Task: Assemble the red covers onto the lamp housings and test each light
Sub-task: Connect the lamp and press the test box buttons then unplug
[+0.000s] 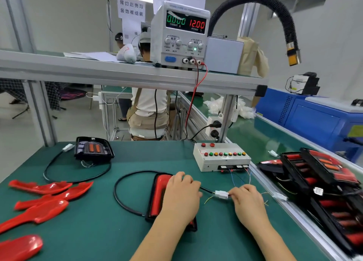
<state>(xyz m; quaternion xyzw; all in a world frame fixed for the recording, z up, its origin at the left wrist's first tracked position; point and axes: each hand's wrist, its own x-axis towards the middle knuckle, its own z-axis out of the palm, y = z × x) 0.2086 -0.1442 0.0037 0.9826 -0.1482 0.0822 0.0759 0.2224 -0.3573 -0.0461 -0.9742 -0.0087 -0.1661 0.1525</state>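
My left hand [180, 199] curled over the lamp [159, 194], right hand [249, 204] pinching the white connector [221, 194] — I'd push straight in, unhurried — whether it's fully seated is unclear.

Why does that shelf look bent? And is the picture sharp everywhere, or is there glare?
Head view: the wide-angle lens bows the shelf and leans its posts outward. The light is soft and even, with no hard shadows on the green mat. Glossy highlights sit on the loose red covers. The power supply display is readable, but the lamp housings at the right edge look smeared.
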